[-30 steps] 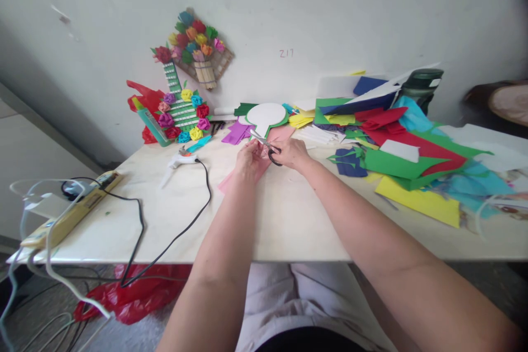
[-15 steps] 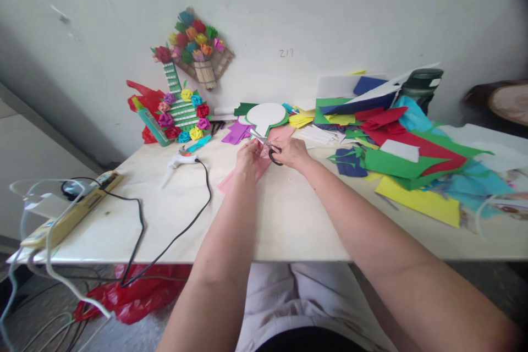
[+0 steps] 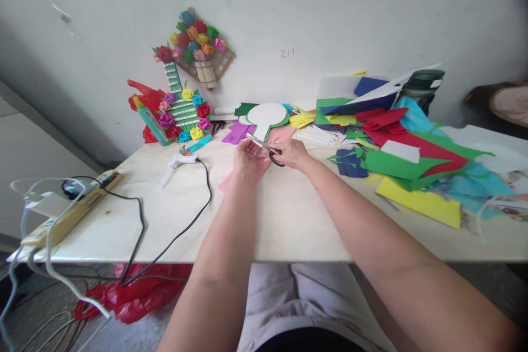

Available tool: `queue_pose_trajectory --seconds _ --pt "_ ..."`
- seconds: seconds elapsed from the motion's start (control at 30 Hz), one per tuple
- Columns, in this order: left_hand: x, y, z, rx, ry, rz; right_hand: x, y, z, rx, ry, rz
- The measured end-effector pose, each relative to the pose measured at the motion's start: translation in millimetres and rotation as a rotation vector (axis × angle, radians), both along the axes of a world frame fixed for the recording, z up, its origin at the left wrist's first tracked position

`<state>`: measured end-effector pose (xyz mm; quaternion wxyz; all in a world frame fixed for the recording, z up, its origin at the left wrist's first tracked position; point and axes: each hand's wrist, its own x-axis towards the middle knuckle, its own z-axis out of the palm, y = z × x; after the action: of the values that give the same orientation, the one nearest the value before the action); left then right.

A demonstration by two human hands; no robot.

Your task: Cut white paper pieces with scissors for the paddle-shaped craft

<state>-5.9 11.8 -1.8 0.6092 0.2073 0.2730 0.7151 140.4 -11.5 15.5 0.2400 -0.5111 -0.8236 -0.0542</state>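
Observation:
My right hand grips a pair of scissors with black handles, the silver blades pointing left over my other hand. Below those blades, my left hand is turned palm up with its fingers loosely apart; I cannot make out any small scrap in it. Pink paper lies on the table under and between both hands. Just beyond them is a white round-headed shape with a stem, backed by green paper. Purple paper lies to its left.
A white glue gun and its black cord lie at left, near a yellow power strip. A guitar-shaped flower craft and a glue bottle stand at the back. Colored paper sheets pile up at right.
My left hand has turned and loosened from its closed hold near the blades. The scissors have tilted slightly, their tips shifting left and a little down.

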Motion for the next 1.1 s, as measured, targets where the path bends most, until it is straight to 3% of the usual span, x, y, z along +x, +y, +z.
queue_pose_trajectory --seconds 0.23,0.47,1.1 --pt "-5.7 2.9 -4.6 0.064 -0.001 0.083 3.1 1.5 -0.4 -0.026 0.012 0.054" --pt "-9.6 6.6 -9.6 0.114 0.054 0.021 4.9 1.8 0.0 -0.015 0.002 0.056" --pt "-4.4 4.4 -9.8 0.123 0.018 0.052 6.5 -4.6 3.3 -0.027 0.015 0.059"
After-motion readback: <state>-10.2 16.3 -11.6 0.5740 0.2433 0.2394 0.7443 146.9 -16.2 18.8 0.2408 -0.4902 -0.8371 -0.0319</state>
